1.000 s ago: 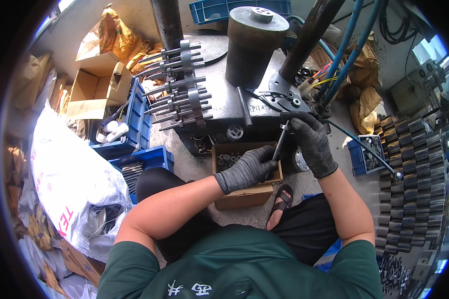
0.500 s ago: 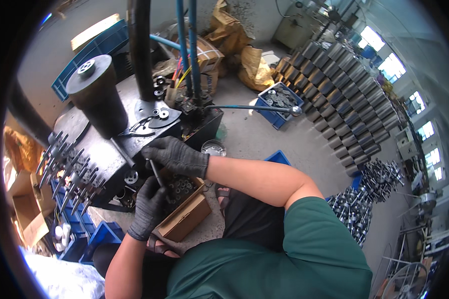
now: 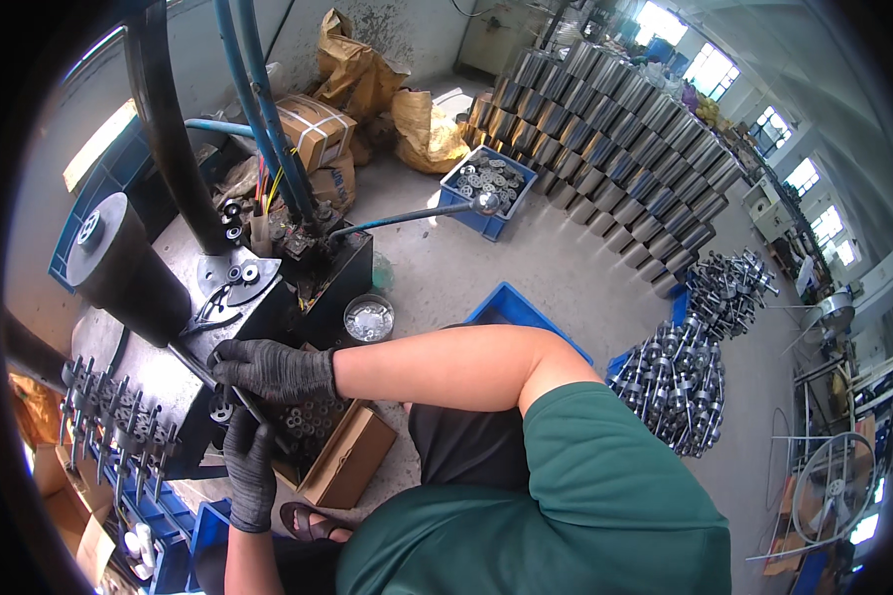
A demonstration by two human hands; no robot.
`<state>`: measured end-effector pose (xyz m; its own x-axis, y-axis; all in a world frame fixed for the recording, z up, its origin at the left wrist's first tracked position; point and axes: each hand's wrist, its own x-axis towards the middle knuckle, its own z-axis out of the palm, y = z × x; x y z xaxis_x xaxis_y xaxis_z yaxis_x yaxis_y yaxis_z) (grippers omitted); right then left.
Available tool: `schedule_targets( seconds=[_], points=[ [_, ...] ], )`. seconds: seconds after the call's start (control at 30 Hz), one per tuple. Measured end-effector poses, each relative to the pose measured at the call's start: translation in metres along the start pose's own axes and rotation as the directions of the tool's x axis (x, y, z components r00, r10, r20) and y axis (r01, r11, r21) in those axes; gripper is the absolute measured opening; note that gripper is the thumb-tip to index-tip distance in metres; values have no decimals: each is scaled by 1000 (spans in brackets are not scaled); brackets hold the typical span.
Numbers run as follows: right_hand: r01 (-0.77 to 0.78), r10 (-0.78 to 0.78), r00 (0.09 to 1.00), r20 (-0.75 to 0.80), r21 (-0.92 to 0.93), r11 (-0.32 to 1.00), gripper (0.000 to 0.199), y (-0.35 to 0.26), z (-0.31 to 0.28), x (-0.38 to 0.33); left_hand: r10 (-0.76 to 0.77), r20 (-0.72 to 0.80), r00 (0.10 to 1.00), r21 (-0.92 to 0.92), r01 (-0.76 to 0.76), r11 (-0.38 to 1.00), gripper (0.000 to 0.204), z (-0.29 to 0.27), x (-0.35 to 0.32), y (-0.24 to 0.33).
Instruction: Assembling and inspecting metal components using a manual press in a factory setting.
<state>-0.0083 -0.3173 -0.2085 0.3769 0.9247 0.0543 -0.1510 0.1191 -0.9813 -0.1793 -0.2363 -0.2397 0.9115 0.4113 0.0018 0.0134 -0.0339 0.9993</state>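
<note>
My left hand (image 3: 250, 474), in a dark grey knit glove, is closed around the lower part of a slim metal rod (image 3: 248, 404). My right hand (image 3: 276, 370), gloved alike, pinches around the rod's upper end; its fingertips partly hide that end. The rod slants over an open cardboard box (image 3: 352, 458) that holds many small metal rings (image 3: 313, 418). Just beyond my hands is a metal worktable (image 3: 149, 382), with another bar (image 3: 191, 363) lying at its edge. A dark tapered cylinder (image 3: 129, 273) stands on the table.
Upright shafts with discs (image 3: 119, 416) crowd the table's left side. A long lever (image 3: 407, 219) reaches out from the machine toward a blue crate (image 3: 488, 226) of metal discs. A round tin (image 3: 369, 318) and a blue bin (image 3: 526, 315) are on the floor. Metal cylinders (image 3: 605, 139) are stacked behind.
The view has swung, so the surroundings sit farther left. Both hands still hold the rod over the box, the right one at its upper end.
</note>
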Motion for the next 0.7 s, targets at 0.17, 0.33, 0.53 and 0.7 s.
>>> schedule_targets(
  seconds=[0.17, 0.33, 0.53, 0.7],
  points=[
    [49, -57, 998, 17, 305, 951, 19, -6, 7, -8, 27, 14, 1000, 11, -28, 1000, 39, -4, -3, -1],
    [-51, 4, 996, 92, 522, 851, 31, -11, 2, -13, -3, 98, 995, 58, -3, 998, 47, -4, 2, -3],
    [21, -18, 999, -37, 82, 996, 24, -27, 15, -20, 19, 1, 1000, 127, -18, 992, 49, -19, -7, -25],
    [150, -199, 963, -179, -256, 955, 29, -29, 18, -23, -16, -34, 999, 174, 22, 985, 46, -39, -2, -43]
  ],
)
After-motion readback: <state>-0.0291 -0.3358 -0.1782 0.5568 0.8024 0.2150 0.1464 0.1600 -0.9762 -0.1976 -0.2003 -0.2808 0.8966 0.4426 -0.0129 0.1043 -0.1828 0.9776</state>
